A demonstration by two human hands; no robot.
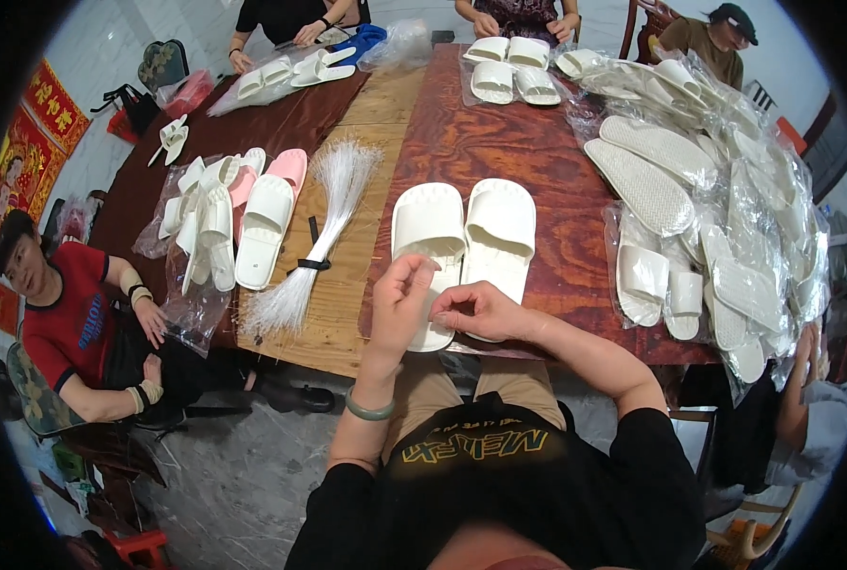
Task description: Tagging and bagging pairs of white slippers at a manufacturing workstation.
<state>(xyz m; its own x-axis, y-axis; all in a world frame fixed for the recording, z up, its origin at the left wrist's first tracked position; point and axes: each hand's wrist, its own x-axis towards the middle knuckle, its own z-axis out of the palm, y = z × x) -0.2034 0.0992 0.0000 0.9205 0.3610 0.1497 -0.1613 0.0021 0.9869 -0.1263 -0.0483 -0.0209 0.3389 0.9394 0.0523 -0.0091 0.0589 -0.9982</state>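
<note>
A pair of white slide slippers lies on the table in front of me, the left slipper [430, 220] beside the right slipper [501, 228]. Over the heel part of the left one, my left hand [401, 299] is raised with its thumb and fingers pinched together. My right hand [485, 312] is also closed in a pinch, a little lower and close beside it. Whatever thin thing they may hold is too small to make out. To the left lies a bundle of thin white strands [333, 214], tied round its middle with a black band [313, 264].
Bagged white slippers [727, 190] pile up along the right side. More white and pink slippers [269, 218] lie left of the bundle. Other people sit around the table, one in a red shirt [81, 304] at the left. Slipper pairs [511, 68] lie at the far edge.
</note>
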